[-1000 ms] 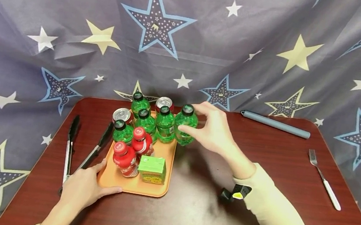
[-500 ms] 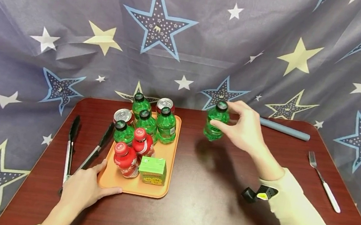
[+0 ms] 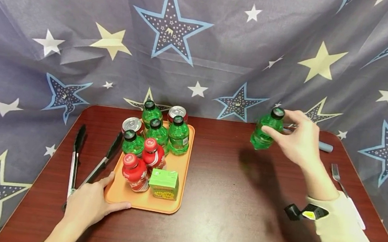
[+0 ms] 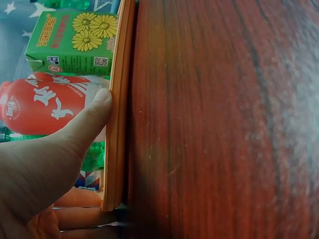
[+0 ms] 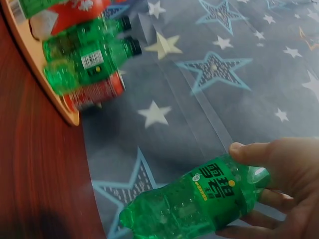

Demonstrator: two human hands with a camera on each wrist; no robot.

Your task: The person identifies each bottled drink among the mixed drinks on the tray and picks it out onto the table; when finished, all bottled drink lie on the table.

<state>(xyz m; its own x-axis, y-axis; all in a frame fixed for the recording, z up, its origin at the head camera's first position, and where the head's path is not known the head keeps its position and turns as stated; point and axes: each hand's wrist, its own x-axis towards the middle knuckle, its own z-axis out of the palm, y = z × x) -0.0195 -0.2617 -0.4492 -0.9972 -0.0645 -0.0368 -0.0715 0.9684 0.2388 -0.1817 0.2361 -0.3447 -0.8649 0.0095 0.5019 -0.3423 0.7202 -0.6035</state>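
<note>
My right hand (image 3: 300,140) holds a green soda bottle (image 3: 265,132) with a black cap by its upper part, thumb on one side and fingers on the other. The bottle hangs tilted above the table, its shadow below it. In the right wrist view the bottle (image 5: 199,199) shows a dark-lettered label. My left hand (image 3: 87,203) rests at the near left corner of the orange tray (image 3: 154,205), thumb along the front rim, fingers at the left side. Nearest to it are a red bottle (image 3: 136,176) and a green drink carton (image 3: 164,185).
The tray also bears a second red bottle (image 3: 153,156), several green bottles (image 3: 179,137) and two cans (image 3: 177,113). Tongs (image 3: 74,163) lie to its left. A blue-grey rod (image 3: 326,147) and a fork (image 3: 335,170) lie at the right, partly behind my right arm. A starry cloth (image 3: 202,49) hangs behind.
My right hand has lifted the green soda bottle from beside the tray's right edge and carried it well to the right. My left hand stays at the tray corner.
</note>
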